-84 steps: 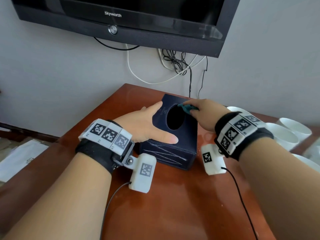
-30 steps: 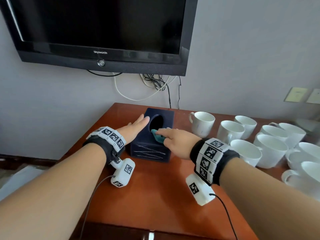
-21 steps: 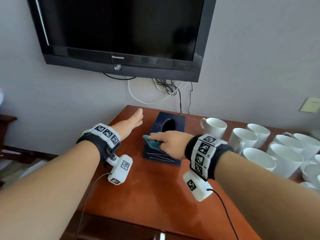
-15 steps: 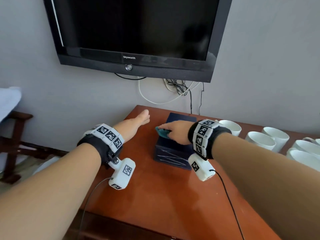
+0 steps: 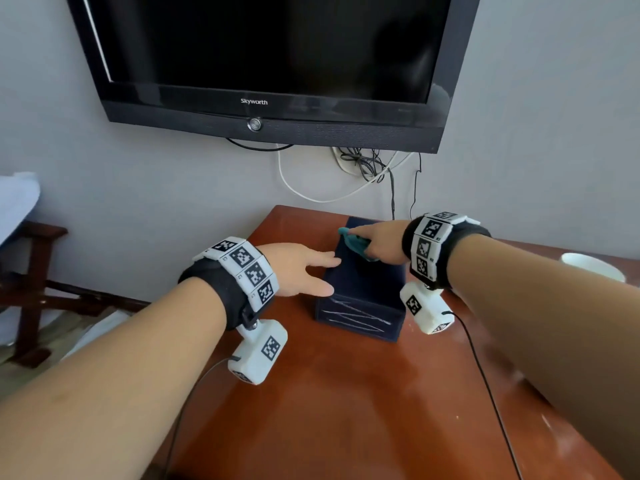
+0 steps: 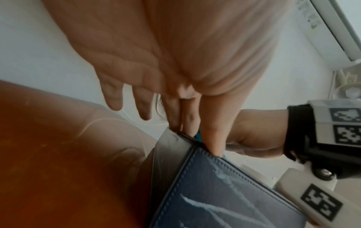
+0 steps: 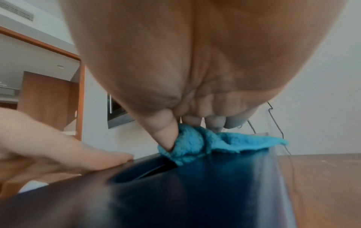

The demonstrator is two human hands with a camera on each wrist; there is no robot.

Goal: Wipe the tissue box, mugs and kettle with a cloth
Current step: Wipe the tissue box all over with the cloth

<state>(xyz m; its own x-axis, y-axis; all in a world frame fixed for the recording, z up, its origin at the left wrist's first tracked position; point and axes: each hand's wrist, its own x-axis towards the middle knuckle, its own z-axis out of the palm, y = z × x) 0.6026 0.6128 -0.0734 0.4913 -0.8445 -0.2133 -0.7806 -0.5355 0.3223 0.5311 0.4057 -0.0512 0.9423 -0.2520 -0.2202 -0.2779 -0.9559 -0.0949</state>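
A dark navy tissue box (image 5: pixel 360 299) with pale scratch marks on its near face stands on the reddish wooden table (image 5: pixel 346 393). My right hand (image 5: pixel 363 239) pinches a teal cloth (image 5: pixel 353 241) and presses it on the far part of the box top, beside the oval opening (image 7: pixel 144 171). The wrist view shows the thumb dug into the cloth (image 7: pixel 205 145). My left hand (image 5: pixel 330 275) lies with straight fingers against the box's left side, thumb on its top edge (image 6: pixel 213 148). One white mug (image 5: pixel 588 266) shows at the right edge. No kettle is in view.
A black television (image 5: pixel 270 64) hangs on the wall above the table, with cables (image 5: pixel 363 168) dangling behind the box. Dark wooden furniture (image 5: pixel 31 292) stands on the floor to the left. The table's left edge runs close to my left forearm.
My right hand slid the cloth along the box top toward the far end. My left hand came back against the box's left side. The view swung left, so most mugs left the frame.
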